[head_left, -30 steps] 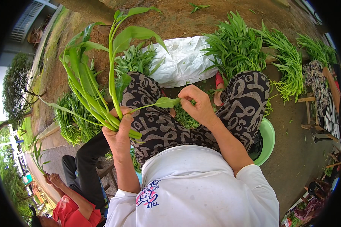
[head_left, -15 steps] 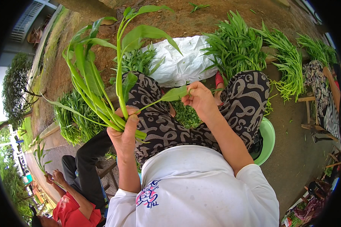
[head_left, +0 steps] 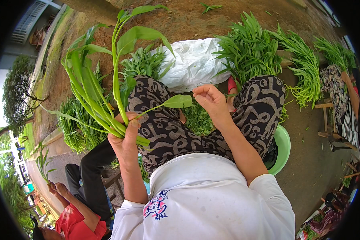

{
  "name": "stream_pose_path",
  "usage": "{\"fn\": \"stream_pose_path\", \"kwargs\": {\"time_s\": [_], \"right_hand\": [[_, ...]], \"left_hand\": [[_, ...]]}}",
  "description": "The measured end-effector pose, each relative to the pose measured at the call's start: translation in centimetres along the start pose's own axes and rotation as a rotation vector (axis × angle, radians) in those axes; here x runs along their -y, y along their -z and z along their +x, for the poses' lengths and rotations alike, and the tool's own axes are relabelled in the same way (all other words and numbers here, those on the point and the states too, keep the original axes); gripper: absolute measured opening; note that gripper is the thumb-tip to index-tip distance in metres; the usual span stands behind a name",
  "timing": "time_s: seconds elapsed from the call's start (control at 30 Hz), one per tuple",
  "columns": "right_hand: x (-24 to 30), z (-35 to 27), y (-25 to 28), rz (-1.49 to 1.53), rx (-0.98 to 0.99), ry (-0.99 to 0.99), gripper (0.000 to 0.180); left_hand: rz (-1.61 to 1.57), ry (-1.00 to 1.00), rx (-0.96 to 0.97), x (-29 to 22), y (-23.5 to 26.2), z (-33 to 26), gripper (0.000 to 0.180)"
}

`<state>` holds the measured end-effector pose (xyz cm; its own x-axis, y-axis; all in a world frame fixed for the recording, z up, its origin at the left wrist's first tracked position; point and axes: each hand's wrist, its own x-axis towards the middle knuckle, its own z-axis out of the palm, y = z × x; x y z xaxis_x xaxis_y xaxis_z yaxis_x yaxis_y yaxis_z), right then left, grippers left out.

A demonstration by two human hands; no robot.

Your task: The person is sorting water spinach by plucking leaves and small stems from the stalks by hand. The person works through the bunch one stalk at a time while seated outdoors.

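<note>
Right hand (head_left: 213,103) now clear of leaf (head_left: 177,101) edge, grip unclear; left hand (head_left: 126,139) grasping stems (head_left: 93,105)

White sack lay flat on bare soil. Tree trunk (head_left: 94,11) stood at upper edge; small tree (head_left: 19,94) at left. Light-green basin (head_left: 284,149) sat at right, nearer than wooden stool (head_left: 324,105). Person in red shirt (head_left: 78,222) occupied lower left.

I see a bunch of water spinach (head_left: 95,110) clasped low in the left hand (head_left: 126,136), its smooth pale-green stalks fanning up and leftward above that hand, long green leaves arching at their tops. Blunt stem ends jut out just to its right. One thin-stalked leaf (head_left: 178,101) stretches toward the right hand (head_left: 213,103), ending blunt just beside its fingertips.
</note>
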<state>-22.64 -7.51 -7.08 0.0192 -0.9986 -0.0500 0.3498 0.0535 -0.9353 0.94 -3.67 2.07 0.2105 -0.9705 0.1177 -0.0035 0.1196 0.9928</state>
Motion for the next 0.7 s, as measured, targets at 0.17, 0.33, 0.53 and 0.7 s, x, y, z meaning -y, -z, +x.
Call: {"fn": "stream_pose_path", "kwargs": {"time_s": [0.17, 0.33, 0.53, 0.7], "right_hand": [[-0.1, 0.0, 0.2, -0.163, 0.107, 0.188, 0.021], [1.0, -0.4, -0.4, -0.387, 0.175, 0.312, 0.023], [0.8, -0.5, -0.4, -0.450, 0.189, 0.378, 0.019], [0.9, -0.5, -0.6, -0.503, 0.169, 0.419, 0.018]], "left_hand": [[0.017, 0.022, 0.020, -0.4, -0.1, 0.1, 0.014], [0.013, -0.012, 0.014, -0.3, -0.5, 0.2, 0.012], [0.012, 0.000, 0.029, -0.2, -0.5, 0.2, 0.011], [0.052, -0.005, 0.039, -0.2, -0.5, 0.1, 0.011]]}}
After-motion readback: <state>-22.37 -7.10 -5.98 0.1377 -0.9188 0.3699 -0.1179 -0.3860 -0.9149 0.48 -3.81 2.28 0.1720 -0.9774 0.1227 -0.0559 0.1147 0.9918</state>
